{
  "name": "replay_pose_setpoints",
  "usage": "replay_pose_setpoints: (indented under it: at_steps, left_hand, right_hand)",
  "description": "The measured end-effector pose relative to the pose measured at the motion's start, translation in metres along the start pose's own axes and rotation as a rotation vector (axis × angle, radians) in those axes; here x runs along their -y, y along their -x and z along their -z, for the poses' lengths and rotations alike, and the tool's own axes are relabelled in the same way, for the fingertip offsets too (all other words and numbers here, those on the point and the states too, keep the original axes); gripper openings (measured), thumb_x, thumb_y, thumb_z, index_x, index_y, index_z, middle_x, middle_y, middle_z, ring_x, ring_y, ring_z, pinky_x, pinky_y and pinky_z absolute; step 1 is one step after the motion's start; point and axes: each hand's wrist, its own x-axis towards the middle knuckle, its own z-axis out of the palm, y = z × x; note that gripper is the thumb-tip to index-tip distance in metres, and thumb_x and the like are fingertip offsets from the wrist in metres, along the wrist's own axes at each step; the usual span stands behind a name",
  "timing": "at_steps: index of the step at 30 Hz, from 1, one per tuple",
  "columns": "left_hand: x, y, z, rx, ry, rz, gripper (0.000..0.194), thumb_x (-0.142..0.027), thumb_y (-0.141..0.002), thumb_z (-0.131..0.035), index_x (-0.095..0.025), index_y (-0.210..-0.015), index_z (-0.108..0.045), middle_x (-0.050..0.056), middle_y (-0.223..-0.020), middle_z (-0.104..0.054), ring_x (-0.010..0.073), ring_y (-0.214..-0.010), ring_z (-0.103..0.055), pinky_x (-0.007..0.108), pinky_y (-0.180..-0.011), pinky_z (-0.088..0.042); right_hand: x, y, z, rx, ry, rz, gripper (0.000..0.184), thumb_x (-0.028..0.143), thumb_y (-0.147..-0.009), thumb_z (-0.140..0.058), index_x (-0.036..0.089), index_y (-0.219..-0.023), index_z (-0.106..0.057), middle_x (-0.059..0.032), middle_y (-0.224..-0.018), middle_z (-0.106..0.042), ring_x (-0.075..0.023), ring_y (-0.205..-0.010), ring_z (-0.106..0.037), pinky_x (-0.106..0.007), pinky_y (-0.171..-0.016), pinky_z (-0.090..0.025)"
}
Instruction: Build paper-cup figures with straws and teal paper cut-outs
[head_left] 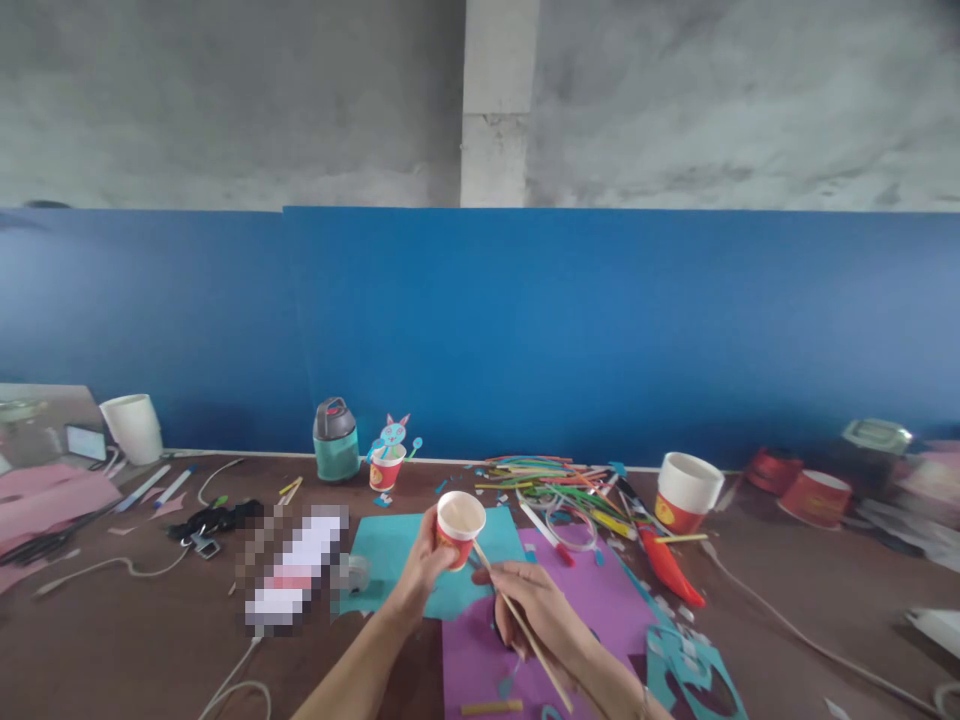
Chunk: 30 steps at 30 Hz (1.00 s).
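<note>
My left hand [427, 560] is wrapped round a red and white paper cup [451, 545], its open mouth tilted toward me. Beside it, my right hand [529, 605] grips a thin wooden stick [529, 632], whose upper end comes close to the cup's side; whether it touches, I cannot tell. Something dark shows under the right hand's fingers, mostly hidden. Below both hands lie a teal paper sheet [390, 540] and a purple paper sheet [469, 665]. Farther back stands another paper cup [386, 470] with a blue cat-faced cutout [393, 434] rising from it.
Coloured pipe cleaners [540, 475] are heaped behind the sheets, near a red marker [546, 532]. A teal lidded container [336, 450] stands at the back left. On the right are stacked paper cups [688, 485], a red pouch-like item [670, 568] and cut teal paper [694, 670]. Cables cross both sides.
</note>
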Motion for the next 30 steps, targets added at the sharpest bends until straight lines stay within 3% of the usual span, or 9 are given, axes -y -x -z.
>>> replay_pose_setpoints:
  at_steps: [2, 4, 7, 10, 17, 30]
  left_hand:
    - [-0.003, 0.0, 0.0, -0.054, 0.077, 0.036, 0.04, -0.043, -0.07, -0.061, -0.016, -0.1, -0.061, 0.008, -0.097, -0.069, 0.0264, -0.093, -0.062, 0.036, -0.083, -0.047]
    - [-0.005, -0.001, -0.002, -0.136, 0.145, 0.108, 0.041, -0.054, -0.074, -0.054, -0.017, -0.091, -0.062, 0.006, -0.085, -0.07, 0.026, -0.084, -0.064, 0.037, -0.078, -0.049]
    - [-0.004, -0.002, -0.006, -0.247, 0.183, 0.173, 0.046, -0.065, -0.071, -0.055, -0.02, -0.079, -0.058, 0.0, -0.067, -0.066, 0.0221, -0.068, -0.064, 0.034, -0.068, -0.051]
    - [-0.003, -0.002, -0.006, -0.305, 0.157, 0.147, 0.052, -0.071, -0.07, -0.052, -0.021, -0.083, -0.058, -0.002, -0.062, -0.063, 0.0198, -0.06, -0.062, 0.032, -0.061, -0.05]
    - [-0.003, 0.001, -0.004, -0.269, 0.103, 0.117, 0.06, -0.073, -0.072, -0.048, -0.017, -0.083, -0.065, 0.006, -0.075, -0.07, 0.025, -0.074, -0.066, 0.034, -0.068, -0.051]
    - [-0.005, 0.002, -0.004, -0.263, 0.08, 0.104, 0.061, -0.075, -0.069, -0.049, -0.019, -0.082, -0.067, 0.005, -0.072, -0.07, 0.0248, -0.072, -0.064, 0.035, -0.071, -0.049]
  right_hand:
    - [-0.001, 0.0, 0.0, 0.01, 0.027, -0.002, 0.052, 0.055, -0.075, -0.052, 0.008, -0.094, -0.064, 0.0046, -0.037, -0.053, -0.0067, -0.026, -0.032, -0.019, -0.031, -0.019]
    - [-0.001, 0.002, 0.0, 0.056, 0.057, -0.008, 0.049, 0.053, -0.076, -0.051, 0.009, -0.093, -0.064, 0.0047, -0.037, -0.054, -0.006, -0.026, -0.03, -0.019, -0.032, -0.018]
    - [-0.002, 0.004, -0.003, 0.139, 0.092, -0.024, 0.049, 0.053, -0.077, -0.05, 0.009, -0.094, -0.064, 0.0035, -0.039, -0.057, -0.005, -0.026, -0.028, -0.019, -0.032, -0.014]
    - [-0.002, 0.006, -0.008, 0.175, 0.092, -0.07, 0.048, 0.051, -0.079, -0.049, 0.008, -0.097, -0.062, 0.0018, -0.043, -0.06, -0.005, -0.025, -0.029, -0.018, -0.031, -0.013]
    - [-0.001, 0.008, -0.014, 0.181, 0.087, -0.091, 0.052, 0.056, -0.078, -0.049, 0.009, -0.098, -0.06, 0.0027, -0.043, -0.059, -0.0046, -0.023, -0.029, -0.018, -0.027, -0.015]
    - [-0.003, 0.008, -0.014, 0.199, 0.094, -0.104, 0.055, 0.06, -0.076, -0.051, 0.01, -0.097, -0.06, 0.0048, -0.042, -0.055, -0.0049, -0.026, -0.032, -0.018, -0.029, -0.018]
